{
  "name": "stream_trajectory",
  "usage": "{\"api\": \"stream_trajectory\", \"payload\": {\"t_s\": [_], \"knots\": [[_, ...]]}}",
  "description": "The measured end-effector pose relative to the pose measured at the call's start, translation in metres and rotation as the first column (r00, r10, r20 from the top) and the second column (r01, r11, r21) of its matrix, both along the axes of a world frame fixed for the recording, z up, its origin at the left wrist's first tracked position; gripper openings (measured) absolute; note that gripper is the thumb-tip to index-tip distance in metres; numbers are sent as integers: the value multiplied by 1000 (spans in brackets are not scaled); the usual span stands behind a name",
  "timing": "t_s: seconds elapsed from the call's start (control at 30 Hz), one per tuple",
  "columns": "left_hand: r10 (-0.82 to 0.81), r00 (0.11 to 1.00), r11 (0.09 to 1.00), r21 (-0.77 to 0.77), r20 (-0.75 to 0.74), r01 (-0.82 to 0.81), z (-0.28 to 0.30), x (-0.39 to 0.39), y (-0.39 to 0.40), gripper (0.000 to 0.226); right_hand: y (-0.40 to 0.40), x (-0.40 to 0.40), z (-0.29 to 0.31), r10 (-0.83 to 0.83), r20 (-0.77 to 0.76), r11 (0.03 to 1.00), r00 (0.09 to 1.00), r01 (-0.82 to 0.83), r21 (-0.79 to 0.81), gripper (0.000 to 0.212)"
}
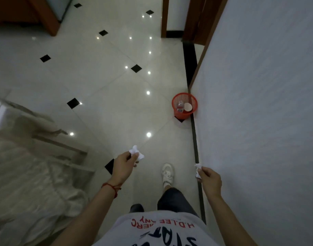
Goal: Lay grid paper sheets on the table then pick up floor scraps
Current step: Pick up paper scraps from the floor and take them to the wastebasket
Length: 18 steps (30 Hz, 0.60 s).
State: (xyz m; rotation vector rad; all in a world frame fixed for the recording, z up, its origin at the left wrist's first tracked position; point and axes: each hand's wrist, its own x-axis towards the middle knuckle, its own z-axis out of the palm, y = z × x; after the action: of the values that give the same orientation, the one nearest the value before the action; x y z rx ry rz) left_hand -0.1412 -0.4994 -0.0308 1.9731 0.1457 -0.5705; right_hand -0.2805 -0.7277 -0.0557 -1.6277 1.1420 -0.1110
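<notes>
The left hand (123,165) is pinching a crumpled white paper scrap (136,153), lumpy with no clear long axis. The right hand (209,179) is pinching a smaller scrap (198,170), seemingly elongated upright. Both are hanging short of the red wastebasket (184,105).

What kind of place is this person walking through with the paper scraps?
Probably a hallway or living area in a home. It has a glossy tiled floor with black diamond insets, wooden door frames, and a small red wastebasket against a white wall.
</notes>
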Motion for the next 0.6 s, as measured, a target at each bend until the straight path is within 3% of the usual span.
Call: {"api": "stream_trajectory", "payload": {"t_s": [0.13, 0.37, 0.6], "knots": [[49, 999, 998, 45, -22, -48, 3, 57, -40, 25, -57, 87, 7, 65, -4, 998, 998, -65, -1, 31], [62, 998, 993, 104, -10, -60, 11, 158, -90, 24, -134, 234, 26, 111, 17, 993, 994, -111, -38, 24], [-6, 998, 988, 152, -64, 16, -4, 281, -133, 23, -176, 337, 11, 12, -27, 1000, 1000, -13, -18, 15]]}}
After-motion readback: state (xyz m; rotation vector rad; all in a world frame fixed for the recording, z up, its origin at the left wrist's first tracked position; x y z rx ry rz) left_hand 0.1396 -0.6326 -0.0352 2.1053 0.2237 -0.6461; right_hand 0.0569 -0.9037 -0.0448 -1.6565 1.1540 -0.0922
